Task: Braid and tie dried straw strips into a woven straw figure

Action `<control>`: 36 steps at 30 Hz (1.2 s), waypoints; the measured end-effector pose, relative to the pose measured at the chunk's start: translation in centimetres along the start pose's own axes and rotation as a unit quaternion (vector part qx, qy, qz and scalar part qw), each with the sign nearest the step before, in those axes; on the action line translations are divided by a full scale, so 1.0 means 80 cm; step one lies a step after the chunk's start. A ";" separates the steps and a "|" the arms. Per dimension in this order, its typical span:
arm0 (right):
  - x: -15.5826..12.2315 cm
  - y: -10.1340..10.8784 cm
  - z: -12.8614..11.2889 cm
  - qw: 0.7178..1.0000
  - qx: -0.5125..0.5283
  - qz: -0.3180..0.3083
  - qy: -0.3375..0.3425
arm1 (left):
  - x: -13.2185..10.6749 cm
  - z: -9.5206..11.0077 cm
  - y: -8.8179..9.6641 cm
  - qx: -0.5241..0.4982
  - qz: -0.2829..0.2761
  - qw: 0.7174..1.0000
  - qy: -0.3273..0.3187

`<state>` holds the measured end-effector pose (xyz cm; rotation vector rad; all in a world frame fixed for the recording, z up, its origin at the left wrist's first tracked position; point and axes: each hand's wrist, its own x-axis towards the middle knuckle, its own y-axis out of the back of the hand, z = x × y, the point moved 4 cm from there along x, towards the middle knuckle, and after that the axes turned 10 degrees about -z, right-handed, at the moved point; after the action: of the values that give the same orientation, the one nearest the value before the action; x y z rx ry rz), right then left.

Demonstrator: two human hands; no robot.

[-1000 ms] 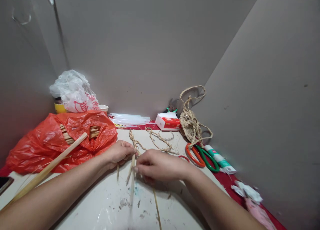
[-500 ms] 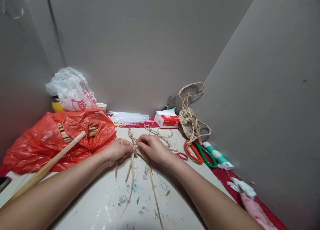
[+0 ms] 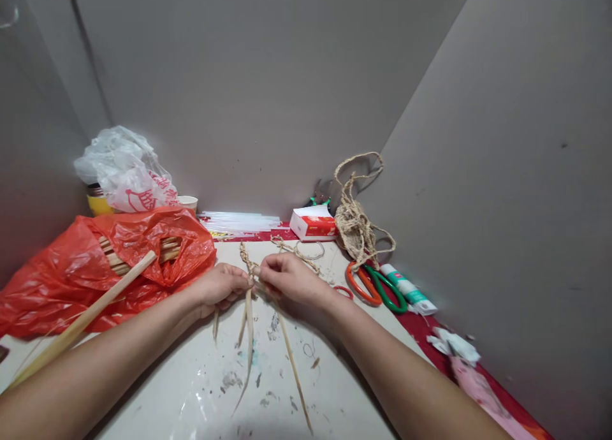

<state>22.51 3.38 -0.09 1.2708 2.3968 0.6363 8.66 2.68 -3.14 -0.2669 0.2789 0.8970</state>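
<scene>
My left hand [image 3: 220, 286] and my right hand [image 3: 283, 278] meet over the middle of the white table [image 3: 201, 389]. Both pinch a plait of dry straw strands [image 3: 249, 325] at the spot where its braided part [image 3: 246, 256] ends. The braid runs away from me toward the wall. Loose pale strand ends trail from under my fingers toward me across the stained tabletop.
A red plastic bag [image 3: 71, 268] holding bamboo strips lies at the left, with a long bamboo stick [image 3: 81, 319] across it. Behind stand a white plastic bag [image 3: 125, 172], a yellow jar and a cup. Twine [image 3: 356, 226], a red-white box [image 3: 313, 223], scissors [image 3: 375, 286] and a glue tube [image 3: 408, 291] lie at the right.
My right hand has moved from nearer me up to the braid's end beside my left hand and pinched the strands. The loose ends now lie straighter on the table.
</scene>
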 end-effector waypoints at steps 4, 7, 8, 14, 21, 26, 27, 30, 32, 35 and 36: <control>-0.001 0.007 0.003 0.997 0.061 0.042 -0.035 | -0.001 0.001 0.002 -0.019 -0.020 1.000 0.006; -0.002 -0.006 0.002 0.990 0.111 -0.066 -0.065 | -0.002 0.004 0.003 -0.029 -0.038 0.999 0.003; -0.003 -0.010 0.001 0.985 0.129 -0.090 -0.067 | -0.002 0.006 0.003 -0.028 -0.040 0.999 0.000; 0.003 -0.017 0.011 0.969 0.197 -0.126 -0.080 | -0.004 0.013 0.006 0.060 -0.025 0.998 -0.017; 0.009 -0.028 0.020 0.950 0.255 -0.129 -0.128 | -0.002 0.016 0.005 0.205 0.002 0.975 -0.081; 0.008 -0.030 0.017 0.946 0.283 -0.079 -0.138 | -0.010 0.030 0.005 0.342 0.007 0.937 -0.070; 0.007 -0.030 0.017 0.946 0.284 -0.067 -0.141 | -0.013 0.034 0.006 0.372 0.017 0.926 -0.061; 0.006 -0.032 0.016 0.941 0.301 -0.051 -0.146 | -0.021 0.043 0.005 0.453 0.056 0.889 -0.048; 0.005 -0.034 0.015 0.931 0.330 -0.052 -0.145 | -0.025 0.044 -0.001 0.491 0.082 0.866 -0.040; 0.004 -0.038 0.014 0.913 0.375 -0.063 -0.148 | -0.030 0.040 -0.020 0.550 0.121 0.826 -0.029; 0.003 -0.038 0.014 0.909 0.383 -0.065 -0.149 | -0.032 0.039 -0.028 0.574 0.132 0.808 -0.018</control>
<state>20.87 2.34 -2.72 1.3206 2.4962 -0.5759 9.32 0.56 0.88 0.9445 0.7842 0.8586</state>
